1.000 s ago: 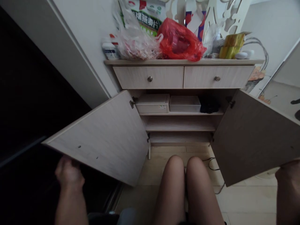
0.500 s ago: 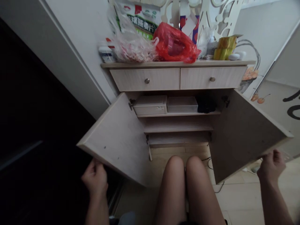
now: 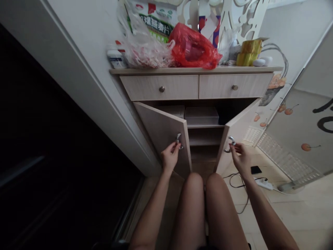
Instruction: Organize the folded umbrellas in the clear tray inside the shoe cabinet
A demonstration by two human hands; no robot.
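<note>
Just below frame centre, the left hand (image 3: 169, 157) pinches the left door handle (image 3: 178, 141) and the right hand (image 3: 240, 158) pinches the right door handle (image 3: 230, 143). The left door (image 3: 162, 128) and the right door (image 3: 235, 130) stand ajar, with a clear storage box (image 3: 201, 115) between them. Higher up, a red plastic bag (image 3: 194, 48) sits on the cabinet top (image 3: 156, 71).

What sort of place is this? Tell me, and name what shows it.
Probably a room in a home, perhaps a hallway: a light wooden cabinet with drawers and doors, a red plastic bag and food packets heaped on top, and a power strip on the floor.
</note>
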